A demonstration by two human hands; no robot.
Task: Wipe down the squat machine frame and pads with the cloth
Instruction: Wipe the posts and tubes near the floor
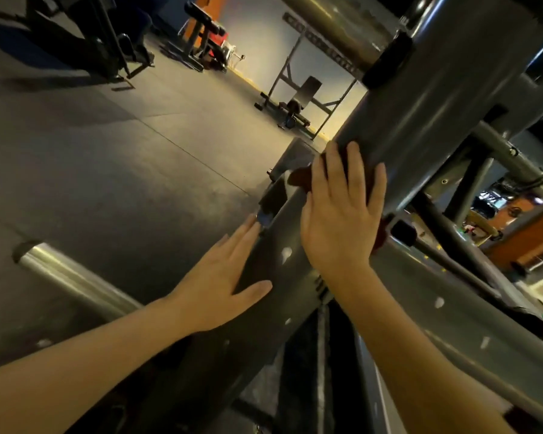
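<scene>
A thick grey steel beam of the squat machine frame (405,130) runs diagonally from lower left to upper right. My right hand (342,214) lies flat on it with straight fingers, pressing a dark red cloth (301,178) against the metal; only the cloth's edges show at the fingertips and beside the palm. My left hand (223,277) rests open on the beam's left side just below, fingers straight, thumb spread across the face. No pads are plainly in view.
A chrome bar (76,277) juts out at lower left. Thinner frame tubes (514,151) cross at right. A weight bench and rack (301,98) stand on the rubber floor (123,151) farther off, with more gym machines (101,42) at top left.
</scene>
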